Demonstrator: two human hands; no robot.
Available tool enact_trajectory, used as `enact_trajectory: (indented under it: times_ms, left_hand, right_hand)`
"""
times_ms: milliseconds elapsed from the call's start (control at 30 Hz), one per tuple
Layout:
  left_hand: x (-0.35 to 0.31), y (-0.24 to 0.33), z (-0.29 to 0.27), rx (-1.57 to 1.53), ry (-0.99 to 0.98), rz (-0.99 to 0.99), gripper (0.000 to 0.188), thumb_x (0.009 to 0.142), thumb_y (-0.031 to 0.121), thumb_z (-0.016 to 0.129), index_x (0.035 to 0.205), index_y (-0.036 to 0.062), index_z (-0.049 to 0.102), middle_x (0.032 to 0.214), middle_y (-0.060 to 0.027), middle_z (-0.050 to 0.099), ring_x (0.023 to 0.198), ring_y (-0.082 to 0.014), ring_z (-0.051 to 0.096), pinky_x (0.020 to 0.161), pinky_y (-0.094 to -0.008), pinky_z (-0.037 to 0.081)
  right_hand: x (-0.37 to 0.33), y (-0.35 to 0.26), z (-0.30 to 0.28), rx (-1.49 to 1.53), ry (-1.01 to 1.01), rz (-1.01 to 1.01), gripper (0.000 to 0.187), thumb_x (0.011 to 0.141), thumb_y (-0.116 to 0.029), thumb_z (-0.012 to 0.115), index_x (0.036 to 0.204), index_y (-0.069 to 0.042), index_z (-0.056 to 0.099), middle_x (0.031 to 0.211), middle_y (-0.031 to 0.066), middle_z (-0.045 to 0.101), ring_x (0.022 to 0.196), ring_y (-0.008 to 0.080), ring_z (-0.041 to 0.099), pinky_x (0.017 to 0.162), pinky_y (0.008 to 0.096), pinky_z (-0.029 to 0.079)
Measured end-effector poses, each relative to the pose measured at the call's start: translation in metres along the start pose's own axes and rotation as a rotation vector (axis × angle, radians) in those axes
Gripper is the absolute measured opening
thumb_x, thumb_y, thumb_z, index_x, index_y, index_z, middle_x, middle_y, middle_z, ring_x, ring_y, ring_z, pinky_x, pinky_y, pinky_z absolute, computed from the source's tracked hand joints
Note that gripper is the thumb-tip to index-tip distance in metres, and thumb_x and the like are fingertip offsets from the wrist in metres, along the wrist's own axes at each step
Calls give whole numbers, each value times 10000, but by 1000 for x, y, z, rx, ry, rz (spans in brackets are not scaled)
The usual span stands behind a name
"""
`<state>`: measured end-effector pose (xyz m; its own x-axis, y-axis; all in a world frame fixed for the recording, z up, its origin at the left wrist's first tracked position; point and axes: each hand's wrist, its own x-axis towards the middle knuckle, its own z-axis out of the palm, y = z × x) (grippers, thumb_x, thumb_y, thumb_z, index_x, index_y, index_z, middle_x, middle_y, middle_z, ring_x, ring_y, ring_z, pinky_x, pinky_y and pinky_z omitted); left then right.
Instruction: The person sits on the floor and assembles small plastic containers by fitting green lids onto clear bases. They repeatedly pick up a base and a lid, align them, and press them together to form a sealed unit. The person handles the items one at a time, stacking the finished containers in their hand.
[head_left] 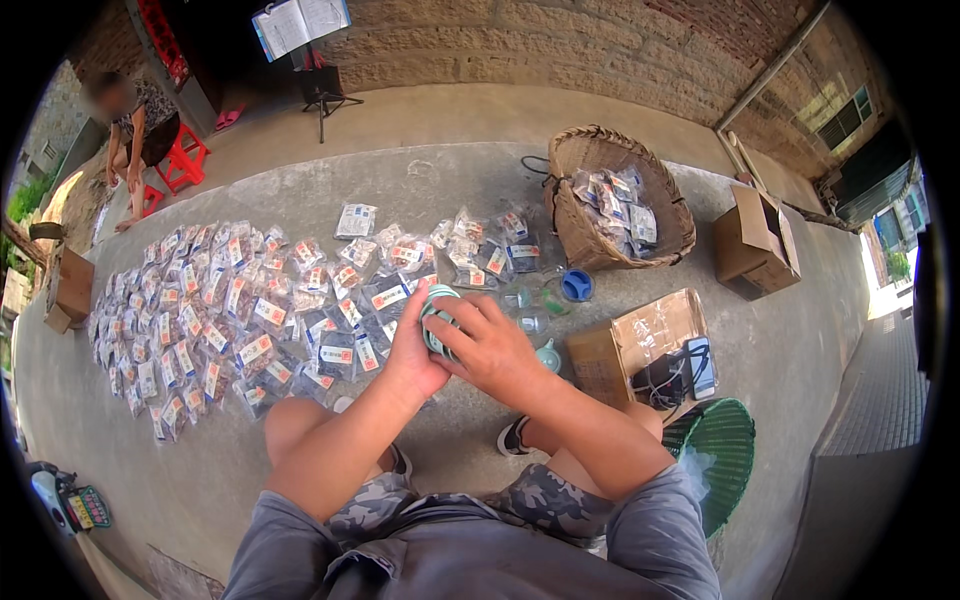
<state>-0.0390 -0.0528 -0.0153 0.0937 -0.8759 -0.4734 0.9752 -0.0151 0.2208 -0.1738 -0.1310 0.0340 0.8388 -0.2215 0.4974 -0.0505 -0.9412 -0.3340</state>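
Note:
Between my hands, in front of my knees, is a pale green round thing with ridged rings (437, 318), perhaps a stack of lids; its exact kind I cannot make out. My left hand (407, 350) wraps its left side with the thumb up. The fingers of my right hand (490, 345) curl over it from the right. Just beyond them, small clear plastic packets with printed labels (390, 296) cover the ground. Right of my hands stand clear containers (530, 322), a small teal piece (548, 356) and a blue round container (576, 285).
Many more packets (190, 310) spread out to the left. A woven basket (570, 230) holds packets. Cardboard boxes (590, 355) (745, 245) stand right, one with a phone (701, 368). A green basket (745, 450) is near my right knee. A person (125, 150) sits by red stools (183, 160).

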Motion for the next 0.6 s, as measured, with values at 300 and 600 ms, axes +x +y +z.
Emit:
enact_trajectory:
  times_ms: [300,600]
  left_hand:
    - [-6,-5,7,35,-30,-19,631,994,635,611,1352,116,590,1388,-112,587,1336,-282,559,1149,-485,450]
    - [3,-2,-4,32,-30,68,601,1001,609,601,1328,105,609,1334,-109,643,1286,-274,602,1123,-488,467]
  right_hand:
    - [-1,-1,3,-70,-5,48,588,714,-162,868,1249,-95,634,1358,152,581,1187,385,587,974,454,553]
    - [0,-5,-1,14,-32,125,618,762,-178,869,1314,-73,611,1326,179,574,1166,400,588,969,454,544]
